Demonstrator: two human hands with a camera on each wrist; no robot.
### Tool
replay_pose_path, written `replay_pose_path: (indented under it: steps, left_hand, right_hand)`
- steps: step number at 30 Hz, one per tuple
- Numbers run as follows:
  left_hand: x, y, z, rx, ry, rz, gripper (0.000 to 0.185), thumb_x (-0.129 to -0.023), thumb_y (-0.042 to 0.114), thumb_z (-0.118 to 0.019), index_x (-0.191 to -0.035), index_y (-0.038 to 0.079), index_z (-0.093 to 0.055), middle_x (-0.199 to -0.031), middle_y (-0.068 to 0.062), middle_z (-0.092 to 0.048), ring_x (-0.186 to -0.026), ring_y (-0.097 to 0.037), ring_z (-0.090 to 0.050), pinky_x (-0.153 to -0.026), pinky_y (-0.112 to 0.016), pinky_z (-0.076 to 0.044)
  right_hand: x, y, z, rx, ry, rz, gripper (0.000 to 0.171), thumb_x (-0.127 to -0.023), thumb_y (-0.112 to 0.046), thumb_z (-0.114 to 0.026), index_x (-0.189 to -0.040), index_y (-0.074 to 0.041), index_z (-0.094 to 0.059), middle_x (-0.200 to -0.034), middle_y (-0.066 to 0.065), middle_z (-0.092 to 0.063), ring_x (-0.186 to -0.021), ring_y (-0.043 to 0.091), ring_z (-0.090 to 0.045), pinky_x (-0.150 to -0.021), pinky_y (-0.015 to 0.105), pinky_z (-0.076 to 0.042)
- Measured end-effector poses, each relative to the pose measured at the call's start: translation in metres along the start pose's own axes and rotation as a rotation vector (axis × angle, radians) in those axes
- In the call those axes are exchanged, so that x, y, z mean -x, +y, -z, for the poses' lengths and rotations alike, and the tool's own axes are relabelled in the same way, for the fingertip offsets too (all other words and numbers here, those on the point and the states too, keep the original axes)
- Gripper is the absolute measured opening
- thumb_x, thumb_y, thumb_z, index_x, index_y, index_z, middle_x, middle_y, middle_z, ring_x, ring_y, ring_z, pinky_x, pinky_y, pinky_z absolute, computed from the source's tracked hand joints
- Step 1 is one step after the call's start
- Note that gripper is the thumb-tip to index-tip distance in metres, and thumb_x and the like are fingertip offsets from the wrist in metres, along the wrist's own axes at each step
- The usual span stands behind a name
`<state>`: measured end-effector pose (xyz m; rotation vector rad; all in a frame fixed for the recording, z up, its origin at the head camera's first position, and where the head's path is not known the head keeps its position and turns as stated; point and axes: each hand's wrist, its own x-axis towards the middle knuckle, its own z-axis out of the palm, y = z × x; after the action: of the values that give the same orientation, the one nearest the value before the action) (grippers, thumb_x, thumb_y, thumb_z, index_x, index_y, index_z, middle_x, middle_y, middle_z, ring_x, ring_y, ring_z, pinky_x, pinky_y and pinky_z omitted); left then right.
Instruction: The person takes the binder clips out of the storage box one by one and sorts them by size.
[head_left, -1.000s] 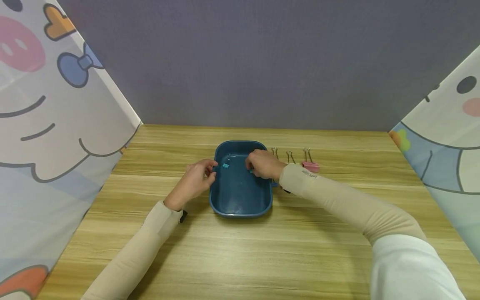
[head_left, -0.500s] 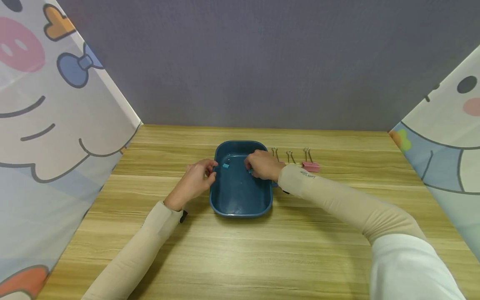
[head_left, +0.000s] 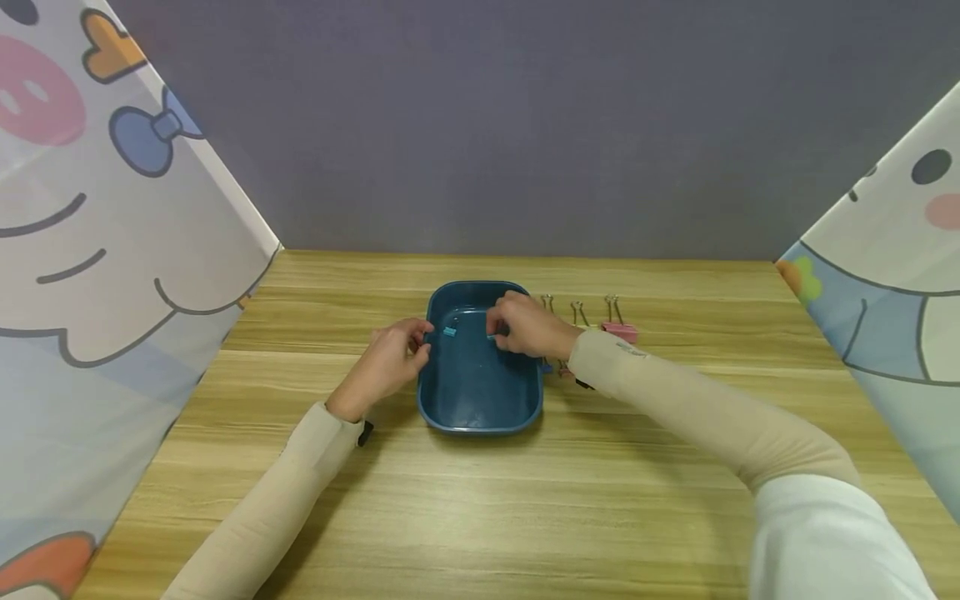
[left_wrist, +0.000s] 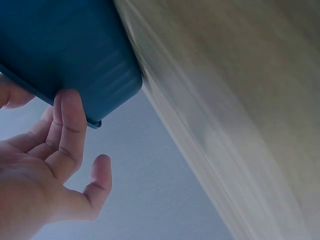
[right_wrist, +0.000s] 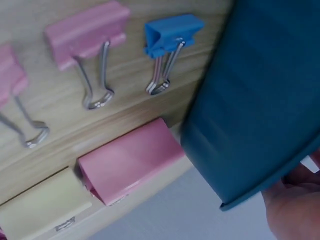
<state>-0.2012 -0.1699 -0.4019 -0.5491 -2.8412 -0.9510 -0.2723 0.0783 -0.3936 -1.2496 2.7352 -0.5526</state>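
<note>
My left hand (head_left: 388, 358) is at the left rim of the dark blue tray (head_left: 480, 408). In the left wrist view its fingertips rest against the tray's outer wall, with the thumb held apart. My right hand (head_left: 528, 325) reaches over the right rim and pinches a small teal binder clip (head_left: 491, 337) inside the tray, mostly covered by the fingers. Another teal binder clip (head_left: 449, 332) lies on the tray floor near the left wall. The right wrist view shows only part of my right hand (right_wrist: 295, 207) past the tray edge; the held clip is hidden there.
Right of the tray, binder clips lie in two rows: a large pink clip (right_wrist: 132, 160), a pale yellow clip (right_wrist: 45, 205), a blue clip (right_wrist: 172, 32), a smaller pink clip (right_wrist: 90, 32), and others. A grey panel (head_left: 480, 125) stands behind the wooden table (head_left: 480, 517).
My right hand has shifted slightly left and up inside the tray, along with the pinched teal clip. The left hand stays at the rim.
</note>
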Motion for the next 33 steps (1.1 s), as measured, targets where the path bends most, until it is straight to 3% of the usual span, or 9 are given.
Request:
replay_pose_path:
  steps: [4, 12, 24, 33]
  left_hand:
    - [0.0, 0.0, 0.0, -0.004, -0.003, -0.002, 0.026, -0.085, 0.004, -0.064, -0.11, -0.004, -0.062, -0.081, -0.001, -0.059, -0.076, -0.015, -0.062, -0.08, -0.044, -0.027]
    - [0.002, -0.003, -0.002, -0.014, -0.005, -0.002, 0.026, -0.086, 0.004, -0.063, -0.11, -0.004, -0.062, -0.081, -0.001, -0.058, -0.076, -0.015, -0.062, -0.084, -0.048, -0.028]
    - [0.003, -0.003, -0.003, -0.007, 0.009, 0.006, 0.026, -0.085, 0.004, -0.063, -0.11, -0.003, -0.062, -0.082, -0.002, -0.06, -0.077, -0.017, -0.062, -0.083, -0.046, -0.027]
    - [0.002, 0.0, -0.002, -0.01, -0.004, 0.01, 0.026, -0.087, 0.005, -0.062, -0.112, -0.003, -0.062, -0.082, -0.002, -0.059, -0.077, -0.016, -0.061, -0.078, -0.043, -0.026]
  right_hand:
    - [0.01, -0.004, 0.003, -0.04, 0.057, 0.023, 0.011, -0.084, -0.01, -0.07, -0.095, -0.011, -0.071, -0.093, -0.002, -0.059, -0.087, 0.016, -0.047, -0.076, 0.033, -0.043]
    - [0.031, -0.01, 0.007, -0.02, 0.177, 0.117, 0.011, -0.082, -0.009, -0.071, -0.093, -0.01, -0.071, -0.093, -0.001, -0.061, -0.085, 0.016, -0.047, -0.077, 0.033, -0.043]
    - [0.076, -0.009, 0.024, -0.009, 0.372, 0.228, 0.012, -0.076, 0.001, -0.071, -0.083, -0.009, -0.07, -0.085, 0.001, -0.061, -0.08, 0.015, -0.048, -0.068, 0.028, -0.044]
    - [0.106, 0.003, 0.03, 0.005, 0.396, 0.12, 0.012, -0.078, -0.001, -0.073, -0.085, -0.011, -0.07, -0.084, -0.001, -0.06, -0.082, 0.015, -0.049, -0.069, 0.032, -0.044]
